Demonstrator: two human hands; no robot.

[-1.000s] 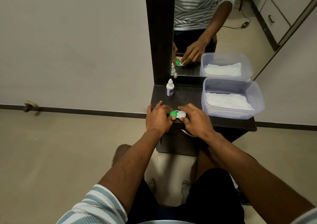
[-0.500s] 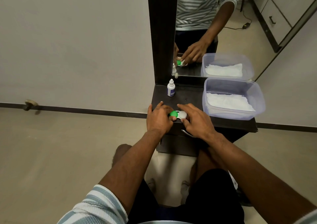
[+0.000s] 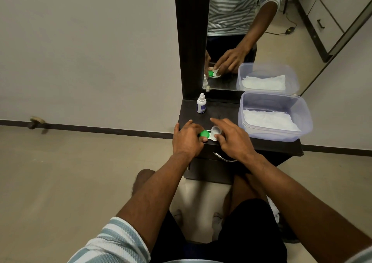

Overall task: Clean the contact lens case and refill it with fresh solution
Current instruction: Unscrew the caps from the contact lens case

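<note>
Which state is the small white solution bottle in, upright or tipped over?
Upright. The solution bottle stands on its base on the dark shelf, nozzle tip pointing up, apart from both hands.

The right hand (image 3: 233, 140) has lifted the white cap (image 3: 215, 130) off the case (image 3: 211, 135); a second ago its fingers lay over that cap while it was still screwed down. The cap is now tipped up at the fingertips, toward the back of the shelf (image 3: 225, 111), and the right index finger has straightened to point that way.
</note>
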